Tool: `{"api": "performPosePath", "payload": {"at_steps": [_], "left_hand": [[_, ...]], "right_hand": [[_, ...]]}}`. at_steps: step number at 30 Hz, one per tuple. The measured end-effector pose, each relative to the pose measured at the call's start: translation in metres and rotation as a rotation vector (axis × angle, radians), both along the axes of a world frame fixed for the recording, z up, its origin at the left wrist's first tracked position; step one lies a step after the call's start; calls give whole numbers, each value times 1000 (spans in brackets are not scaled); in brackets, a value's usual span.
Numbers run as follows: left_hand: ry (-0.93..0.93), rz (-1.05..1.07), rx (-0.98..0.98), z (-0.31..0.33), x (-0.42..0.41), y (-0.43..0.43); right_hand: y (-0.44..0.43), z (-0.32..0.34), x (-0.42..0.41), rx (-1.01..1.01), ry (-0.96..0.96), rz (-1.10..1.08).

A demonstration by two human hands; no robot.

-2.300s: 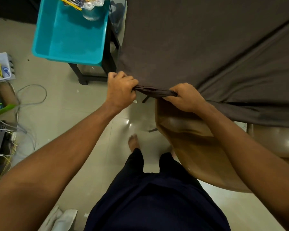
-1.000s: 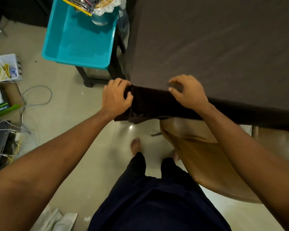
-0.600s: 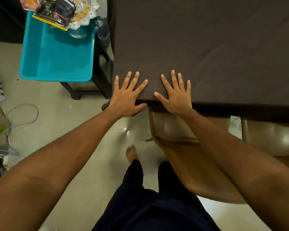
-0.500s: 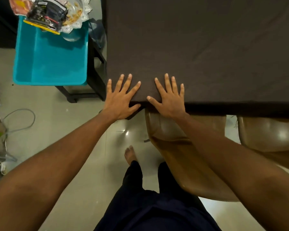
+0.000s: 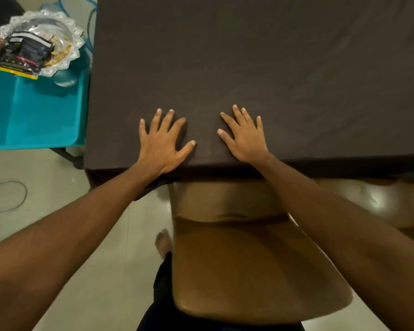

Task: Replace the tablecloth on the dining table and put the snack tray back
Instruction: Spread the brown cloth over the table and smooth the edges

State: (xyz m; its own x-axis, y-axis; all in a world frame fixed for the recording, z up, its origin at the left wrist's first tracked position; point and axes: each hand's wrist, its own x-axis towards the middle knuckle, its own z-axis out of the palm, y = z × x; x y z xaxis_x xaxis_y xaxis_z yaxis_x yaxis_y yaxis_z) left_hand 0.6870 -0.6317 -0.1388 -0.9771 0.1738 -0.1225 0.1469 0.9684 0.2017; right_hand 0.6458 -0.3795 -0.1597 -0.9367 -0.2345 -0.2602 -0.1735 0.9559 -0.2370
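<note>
Dark tablecloth lies spread; left hand, right hand press it

A home dining room: a cloth-covered dining table under my left hand and right hand, a brown chair tucked in just behind my wrists, floor tiles below, a snack tray off to my left hand's left.

The dark brown fabric tablecloth lies spread smooth, draping over the near edge. Left of it, a silver scalloped snack tray holding packets sits on a teal tub.
</note>
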Motion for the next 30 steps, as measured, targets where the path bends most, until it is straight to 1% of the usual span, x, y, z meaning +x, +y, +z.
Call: {"api": "performPosePath", "payload": {"at_steps": [2,5,8,10,12,14,17,19,21,22,24,27,29,30], "left_hand": [[-19,7,-9,-3,-20,57],[-38,21,-4,-14,-40,139],[-18,41,-14,-21,-60,206],[-34,83,14,-24,-67,249],[-86,118,54,-25,-62,284],[-119,108,1,-30,-47,312],[-134,118,-77,-30,-35,331],[-139,148,-92,-28,-35,330],[-146,147,-97,-27,-31,329],[-137,145,-99,-28,-30,329],[-120,153,-83,-27,-30,332],[-74,219,-47,-24,-31,339],[-54,276,-8,-24,-31,351],[-34,305,16,-24,-34,362]], "right_hand": [[60,-5,-2,12,47,-21],[180,-12,11,23,129,-196],[282,-11,23,42,98,-391],[320,-8,28,39,87,-430],[331,-5,28,5,123,-416],[329,2,15,-21,159,-338],[318,11,-24,-102,120,-151],[315,8,-45,-77,58,-18],[336,-4,-47,-29,40,2],[356,-9,-44,-12,67,-48],[412,-14,-28,15,114,-258],[494,-14,11,55,97,-557],[525,-8,27,66,65,-685],[534,-4,26,72,78,-708]]}}
